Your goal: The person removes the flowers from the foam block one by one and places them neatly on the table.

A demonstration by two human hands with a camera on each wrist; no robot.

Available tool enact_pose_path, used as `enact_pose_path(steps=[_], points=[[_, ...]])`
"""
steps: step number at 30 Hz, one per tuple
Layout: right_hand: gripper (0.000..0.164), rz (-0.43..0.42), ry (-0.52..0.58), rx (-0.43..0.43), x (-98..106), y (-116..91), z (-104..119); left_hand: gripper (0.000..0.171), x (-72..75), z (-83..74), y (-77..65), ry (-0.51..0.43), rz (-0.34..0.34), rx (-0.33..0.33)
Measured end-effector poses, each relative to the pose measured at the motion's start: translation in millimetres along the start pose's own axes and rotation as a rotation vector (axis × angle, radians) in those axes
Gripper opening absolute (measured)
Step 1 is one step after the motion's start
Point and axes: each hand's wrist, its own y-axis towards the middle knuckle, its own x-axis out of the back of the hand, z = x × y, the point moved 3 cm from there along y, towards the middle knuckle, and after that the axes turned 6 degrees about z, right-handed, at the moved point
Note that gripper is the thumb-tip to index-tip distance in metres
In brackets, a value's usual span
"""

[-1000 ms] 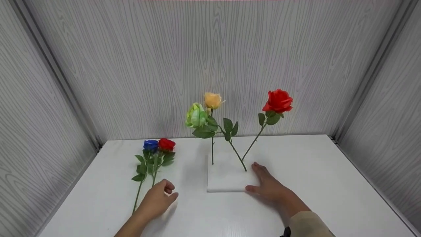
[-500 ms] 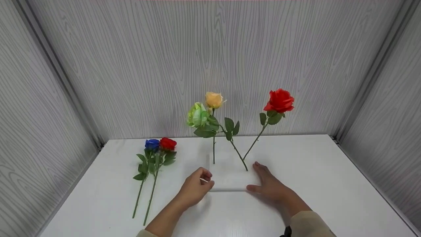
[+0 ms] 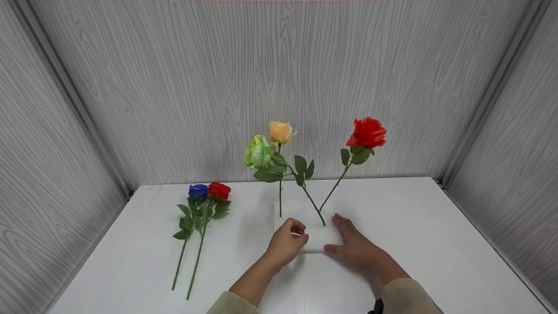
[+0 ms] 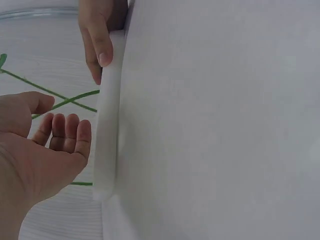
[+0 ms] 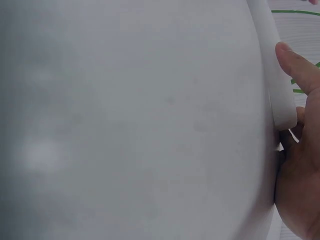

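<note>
left hand is hovering empty, fingers parted, risking knocking yellow flower just beyond by drifting forward, right hand spread against block

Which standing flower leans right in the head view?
The red rose stuck in the white block; the yellow rose stands upright, the green flower leans left.

The left hand hides the near left corner of the white foam board. At the near side, the table and the right sleeve are cut off.
</note>
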Motion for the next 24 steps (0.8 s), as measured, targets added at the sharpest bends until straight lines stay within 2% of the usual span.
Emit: enact_pose_path(steps=[6, 10, 14, 20, 24], points=[[0.107, -0.003, -0.032, 0.008, 1, 1, -3, 0.025, -19.7, -3.8, 15.9, -0.049, -0.04, 0.016], [0.109, 0.006, -0.03, 0.017, 0, 2, -4, 0.022, -27.4, -5.0, 26.2, -0.098, -0.089, 0.054], [0.11, 0.011, -0.017, 0.017, 0, 3, -4, 0.023, -33.6, -4.5, 33.7, -0.14, -0.11, 0.081], [0.108, -0.007, 0.004, -0.003, 0, 2, -1, 0.034, -39.2, -2.2, 47.4, -0.203, -0.172, 0.064], [0.105, -0.014, -0.002, -0.008, -1, 1, 0, 0.033, -42.9, 0.6, 55.3, -0.206, -0.207, 0.053]])
